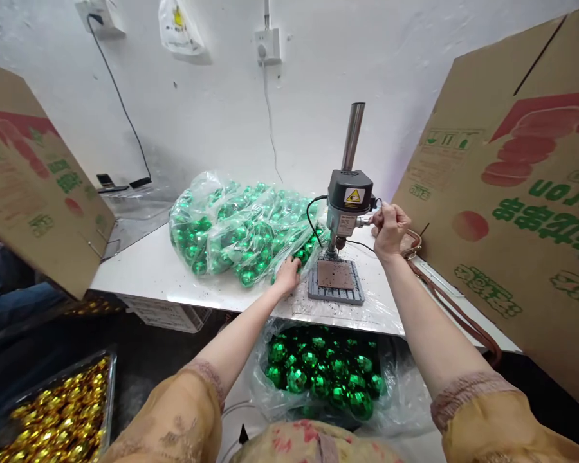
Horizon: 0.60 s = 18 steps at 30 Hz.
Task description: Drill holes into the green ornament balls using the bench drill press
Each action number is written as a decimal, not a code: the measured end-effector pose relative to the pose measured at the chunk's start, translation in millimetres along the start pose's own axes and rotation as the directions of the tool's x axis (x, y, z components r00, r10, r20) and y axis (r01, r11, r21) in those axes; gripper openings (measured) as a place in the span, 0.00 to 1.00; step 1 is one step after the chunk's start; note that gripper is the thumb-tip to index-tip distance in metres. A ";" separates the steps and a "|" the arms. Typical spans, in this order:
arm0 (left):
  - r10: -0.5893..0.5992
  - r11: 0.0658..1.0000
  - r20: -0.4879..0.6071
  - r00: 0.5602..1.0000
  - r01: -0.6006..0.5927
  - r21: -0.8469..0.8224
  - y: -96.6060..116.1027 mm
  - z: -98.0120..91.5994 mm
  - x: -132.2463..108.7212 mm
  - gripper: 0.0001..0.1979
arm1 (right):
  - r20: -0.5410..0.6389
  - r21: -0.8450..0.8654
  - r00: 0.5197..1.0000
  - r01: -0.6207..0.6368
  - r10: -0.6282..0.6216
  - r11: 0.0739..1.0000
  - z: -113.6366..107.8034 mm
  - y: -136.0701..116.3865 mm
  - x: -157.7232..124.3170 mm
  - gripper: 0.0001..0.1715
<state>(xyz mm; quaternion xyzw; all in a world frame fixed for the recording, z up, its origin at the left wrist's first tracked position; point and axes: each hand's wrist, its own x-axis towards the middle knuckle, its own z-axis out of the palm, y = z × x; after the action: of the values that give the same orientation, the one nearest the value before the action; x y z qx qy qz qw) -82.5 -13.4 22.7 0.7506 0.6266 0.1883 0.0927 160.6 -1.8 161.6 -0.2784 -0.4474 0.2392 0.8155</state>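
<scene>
A small bench drill press (346,212) stands on a white table (149,270), with a grey ribbed base (336,283) under its bit. My right hand (388,228) is closed around the drill's side lever. My left hand (288,275) reaches into the mouth of a clear plastic bag of shiny green faceted balls (241,228) lying left of the drill; its fingers curl round a ball at the bag's edge, though the grip is partly hidden.
A second open bag of green balls (323,376) sits below the table edge near my lap. A tray of gold balls (53,411) lies at lower left. Large cardboard sheets (511,193) lean on both sides. A wall socket (267,45) and cables hang behind.
</scene>
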 end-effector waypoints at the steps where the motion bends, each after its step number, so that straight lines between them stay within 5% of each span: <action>1: -0.015 1.000 -0.011 1.000 0.015 -0.011 0.1 -0.7 3.8 0.16 | 0.001 0.001 1.000 -0.002 0.002 1.000 0.3 -0.7 -0.6 0.31; 6: -0.074 0.996 0.008 0.997 0.074 -0.039 -1.8 -1.7 23.0 0.19 | 0.011 0.012 1.000 0.010 -0.010 1.000 1.4 -5.1 -3.4 0.32; 13: -0.009 0.996 0.066 0.998 0.015 -0.088 -5.7 0.4 24.1 0.19 | 0.025 0.036 0.999 0.025 -0.026 0.999 1.1 -4.3 -5.8 0.31; 18: 0.122 0.900 -0.080 0.989 -0.144 -0.412 -5.2 3.0 23.3 0.13 | 0.017 0.057 0.999 0.039 -0.040 0.998 0.1 -2.1 -7.1 0.28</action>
<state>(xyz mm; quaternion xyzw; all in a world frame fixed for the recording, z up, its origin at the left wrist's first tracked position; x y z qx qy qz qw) -82.7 10.7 21.9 0.7493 0.5214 0.3431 0.2212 157.3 -7.9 158.8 -0.2442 -0.4533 0.2382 0.8235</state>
